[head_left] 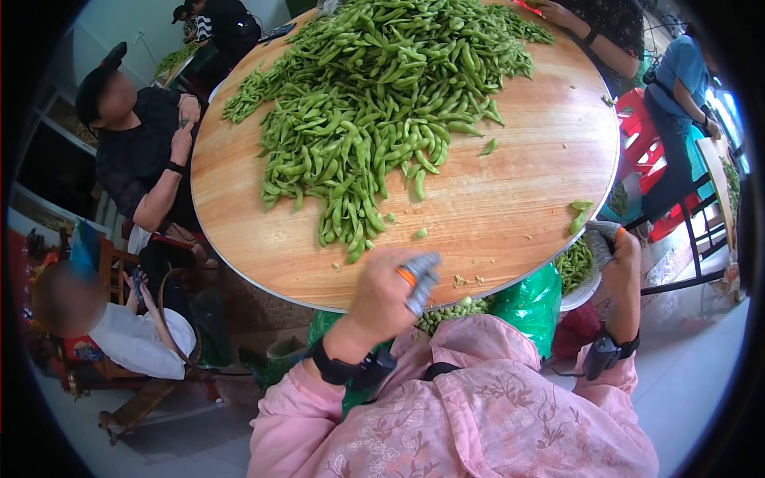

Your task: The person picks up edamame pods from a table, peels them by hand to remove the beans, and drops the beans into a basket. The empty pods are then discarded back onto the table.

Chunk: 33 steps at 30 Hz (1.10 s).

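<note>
My left hand [386,291] is over the near edge of the round wooden table [526,183], with grey covers and an orange band on its fingers. It is slightly blurred, its fingers curled together; what they hold, if anything, is hidden. Beyond it lies a big heap of green soybean pods [374,103]. My right hand [617,248], also in grey finger covers, is at the table's right edge with its fingers closed; I cannot make out anything in them. Two or three pods [580,213] lie on the table close to it. Below my left hand are shelled beans [454,315].
A white bowl of pods [575,267] sits beneath the table's right edge, beside a green plastic bag [532,303]. Other people sit at the left and stand at the far right. A person's arm [594,40] reaches in at the back. Red stools [639,131] stand at the right.
</note>
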### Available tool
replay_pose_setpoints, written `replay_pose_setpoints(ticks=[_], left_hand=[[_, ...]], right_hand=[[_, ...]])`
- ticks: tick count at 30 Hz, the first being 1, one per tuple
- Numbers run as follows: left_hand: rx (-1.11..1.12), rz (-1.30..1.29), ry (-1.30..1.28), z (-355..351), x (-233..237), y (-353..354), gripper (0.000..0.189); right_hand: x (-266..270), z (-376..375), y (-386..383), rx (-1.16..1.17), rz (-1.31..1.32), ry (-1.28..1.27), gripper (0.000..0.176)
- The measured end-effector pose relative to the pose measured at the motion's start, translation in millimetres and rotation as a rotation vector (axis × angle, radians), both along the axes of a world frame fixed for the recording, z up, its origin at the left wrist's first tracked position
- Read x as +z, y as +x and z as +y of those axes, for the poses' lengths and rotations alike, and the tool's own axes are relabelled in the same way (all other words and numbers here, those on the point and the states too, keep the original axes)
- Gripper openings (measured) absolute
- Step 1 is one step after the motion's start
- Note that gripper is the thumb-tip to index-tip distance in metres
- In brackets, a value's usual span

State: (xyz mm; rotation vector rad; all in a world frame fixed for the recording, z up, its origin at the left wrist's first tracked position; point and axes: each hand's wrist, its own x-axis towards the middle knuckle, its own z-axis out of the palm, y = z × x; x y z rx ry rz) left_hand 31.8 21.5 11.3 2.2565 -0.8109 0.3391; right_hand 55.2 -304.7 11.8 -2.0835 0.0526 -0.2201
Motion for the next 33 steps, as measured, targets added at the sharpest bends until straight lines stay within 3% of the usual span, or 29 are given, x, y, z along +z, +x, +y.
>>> replay_pose_setpoints(ticks=[2,3,5,8,15,18,20,21,22,23,24,25,30,32,33], left_hand=[[0.411,-0.088,0.183,11,5,13,0.027],[0.409,-0.085,0.182,14,5,20,0.027],[0.693,0.007,0.412,20,4,38,0.025],[0.712,0.213,0.57,24,5,47,0.027],[0.617,0.04,0.583,30,-10,43,0.023],[0.604,-0.043,0.466,34,-12,37,0.021],[0.523,0.454,-0.412,33,-9,30,0.019],[0.416,0.505,-0.583,35,-6,28,0.016],[0.412,0.507,-0.583,33,-3,23,0.016],[0.327,0.747,-0.8,31,4,16,0.015],[0.232,0.987,-1.015,27,13,10,0.015],[0.179,1.057,-1.056,23,16,6,0.013],[0.098,1.113,-0.98,10,8,-5,0.018],[0.15,0.802,-0.653,-1,9,-9,0.016],[0.106,0.675,-0.69,-15,19,-12,0.016]], right_hand=[[1,20,-1,0.085,-0.005,-0.077,0.014],[-3,29,1,0.121,-0.02,-0.047,0.014],[3,54,3,0.193,0.016,-0.029,0.014],[9,83,1,0.356,0.03,-0.029,0.017],[12,116,0,0.525,0.141,0.122,0.019],[10,125,2,0.573,0.232,0.228,0.021],[3,131,5,0.59,0.275,0.29,0.024],[0,135,6,0.622,0.29,0.413,0.026],[-2,139,7,0.652,0.304,0.537,0.028],[0,141,8,0.649,0.304,0.537,0.028],[1,144,9,0.661,0.389,0.694,0.026],[2,147,10,0.67,0.475,0.852,0.025],[4,151,7,0.7,0.519,0.897,0.022],[2,151,7,0.645,0.486,0.884,0.024],[1,149,8,0.656,0.485,0.872,0.02]])
